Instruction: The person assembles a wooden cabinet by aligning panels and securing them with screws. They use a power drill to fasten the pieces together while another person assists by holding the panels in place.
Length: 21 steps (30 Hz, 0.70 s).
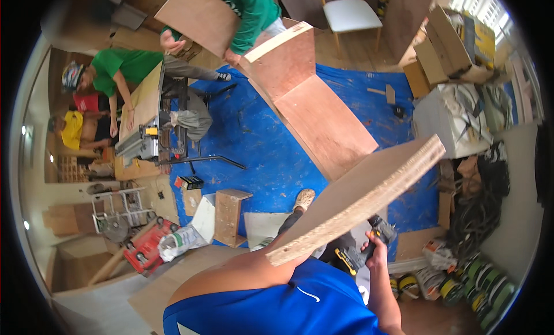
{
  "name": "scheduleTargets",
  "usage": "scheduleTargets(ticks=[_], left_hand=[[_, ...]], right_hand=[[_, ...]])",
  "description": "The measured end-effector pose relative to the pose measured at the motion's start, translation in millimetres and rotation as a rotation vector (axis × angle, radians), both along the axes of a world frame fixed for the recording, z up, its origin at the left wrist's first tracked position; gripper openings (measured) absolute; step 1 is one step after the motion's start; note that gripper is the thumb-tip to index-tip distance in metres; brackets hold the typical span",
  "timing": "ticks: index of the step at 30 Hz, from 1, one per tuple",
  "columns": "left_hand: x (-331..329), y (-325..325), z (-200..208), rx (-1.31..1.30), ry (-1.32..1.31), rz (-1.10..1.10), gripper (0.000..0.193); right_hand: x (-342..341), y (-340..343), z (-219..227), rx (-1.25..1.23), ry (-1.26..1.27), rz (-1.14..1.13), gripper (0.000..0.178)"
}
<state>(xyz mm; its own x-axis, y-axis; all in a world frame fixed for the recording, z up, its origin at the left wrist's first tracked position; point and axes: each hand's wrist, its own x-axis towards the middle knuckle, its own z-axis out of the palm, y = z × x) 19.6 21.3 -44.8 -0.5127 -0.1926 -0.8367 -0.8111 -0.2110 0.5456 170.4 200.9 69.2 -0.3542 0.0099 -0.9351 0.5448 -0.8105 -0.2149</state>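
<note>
My right hand (378, 249) is wrapped around the grip of a black and yellow cordless drill (383, 230), held low beside the near end of a wooden assembly. That assembly has a long flat panel (326, 119) with upright boards at its ends. The nearer end board (352, 199) is tilted across my view, its raw edge towards me. My left forearm (239, 271) passes behind this board, which hides my left hand. At the far end, a co-worker's hand (232, 57) is at the upright board (285, 61); that green-sleeved person also has a loose panel (199, 21) in front of them.
A blue sheet (254, 150) covers the floor. Left, another person in green leans over a table saw (141, 142) on a folding stand. A small wooden box (231, 217) and a red wheeled tool (147, 245) lie nearer. Cartons (444, 52), bags and cables (476, 214) line the right side.
</note>
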Motion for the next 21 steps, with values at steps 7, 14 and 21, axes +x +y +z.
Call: scheduleTargets(ticks=[7,14,21], left_hand=[[11,7,-23,0.094,0.157,0.132,0.018],[26,15,-54,0.218,0.301,0.285,0.018],[21,22,-53,-0.175,0.422,0.095,0.017]], right_hand=[[49,70,-12,0.139,-0.054,0.007,0.022],[19,96,21,0.15,-0.102,0.144,0.012],[-13,110,23,0.158,-0.091,0.359,0.008]])
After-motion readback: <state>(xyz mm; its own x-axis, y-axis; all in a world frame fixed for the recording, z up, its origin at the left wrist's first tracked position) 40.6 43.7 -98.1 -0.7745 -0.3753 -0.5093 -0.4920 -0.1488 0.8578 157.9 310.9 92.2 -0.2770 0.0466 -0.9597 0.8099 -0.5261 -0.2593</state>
